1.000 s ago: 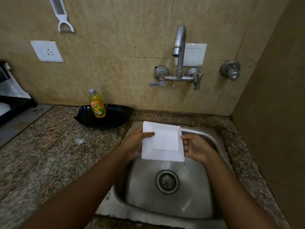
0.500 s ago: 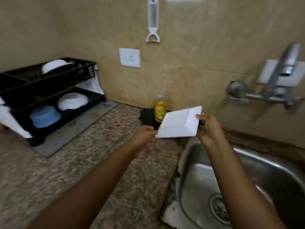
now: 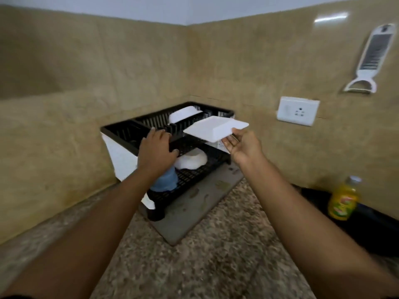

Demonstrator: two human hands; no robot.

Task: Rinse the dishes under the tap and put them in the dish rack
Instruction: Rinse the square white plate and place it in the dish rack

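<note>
A white square plate [image 3: 212,128] is held upside down over the top tier of the black two-tier dish rack [image 3: 129,131] in the corner. My right hand [image 3: 243,147] grips the plate by its near right corner. My left hand [image 3: 156,151] rests on the rack's front top rail with fingers spread, apart from the plate. A white bowl [image 3: 183,114] sits in the top tier. On the lower tier lie a white bowl [image 3: 192,162] and a blue bowl [image 3: 165,182], partly hidden by my left wrist.
The rack stands on a grey mat [image 3: 194,214] on the speckled granite counter [image 3: 205,266]. A yellow dish soap bottle [image 3: 343,199] stands on a black tray [image 3: 371,229] at the right. A socket [image 3: 298,111] and a grater [image 3: 367,59] hang on the wall.
The view swung left from the sink to the rack. The plate travelled over the rack's top tier. My left hand let go of the plate and landed on the rack's rail.
</note>
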